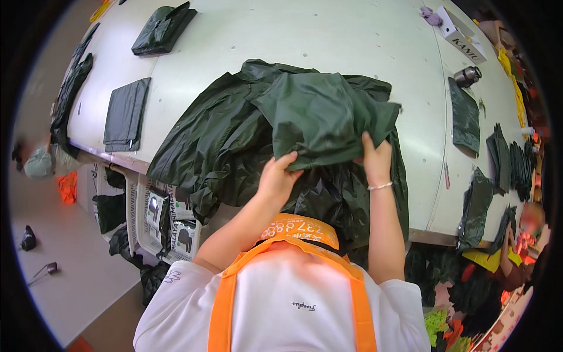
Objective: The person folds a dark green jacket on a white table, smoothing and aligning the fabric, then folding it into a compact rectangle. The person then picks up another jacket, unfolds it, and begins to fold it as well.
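**Dark green cloth [322, 120] held at a near edge by two hands over a white table [305, 29]**

The left hand [279, 177] pinches the edge of the raised panel between thumb and fingers; the right hand [376, 158] grips the same edge farther right, thumb on top, its fingers mostly hidden beneath. The cloth lies on the table in front of the hands, with folds dropping over the near edge between and beside the forearms. Its long axis runs obliquely, from near left of the left hand to beyond the right hand. The raised panel extends away from the hands, one corner pointing right, past the right hand.

Containers: below and left of the left hand, a white basket [134, 202] holds printed packets [183, 237] in clear wrapping, with dark material among them. Far beyond and right of the right hand stands a white box [463, 38]; its contents cannot be made out. Just nearer than the box, a metal bottle [468, 77] lies tilted beside a folded dark green piece [464, 114].
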